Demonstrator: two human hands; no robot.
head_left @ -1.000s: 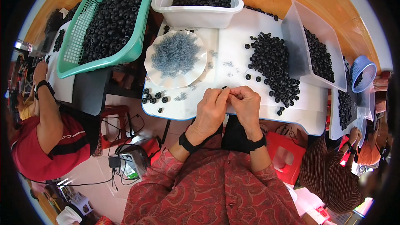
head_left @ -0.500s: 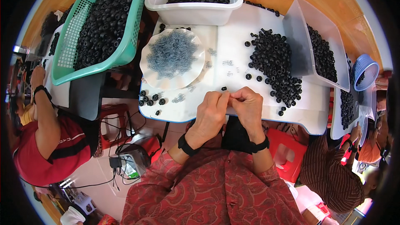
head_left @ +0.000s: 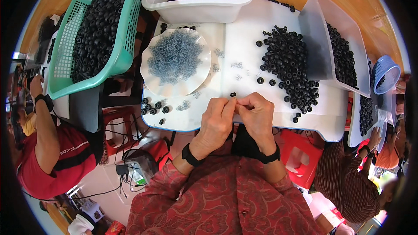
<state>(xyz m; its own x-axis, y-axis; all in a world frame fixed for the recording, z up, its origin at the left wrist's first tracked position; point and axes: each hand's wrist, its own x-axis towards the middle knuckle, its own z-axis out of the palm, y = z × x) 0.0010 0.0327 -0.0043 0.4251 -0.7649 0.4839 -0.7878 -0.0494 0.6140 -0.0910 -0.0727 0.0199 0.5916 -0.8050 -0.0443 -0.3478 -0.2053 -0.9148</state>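
Well left of the person's fingers (head_left: 227,107) and lower than them, a short row of small white capital letters (head_left: 69,149) stands beside the black band (head_left: 72,159) on a co-worker's crimson fabric shirt (head_left: 37,163).

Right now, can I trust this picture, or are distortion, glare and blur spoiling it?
Head view: the fisheye bends things toward the rim, such as the green basket, and the corners go black; head view: the left hand and right hand look fairly clear, but the black piece at their fingertips shows little detail; head view: lower right, brightness washes out the background.
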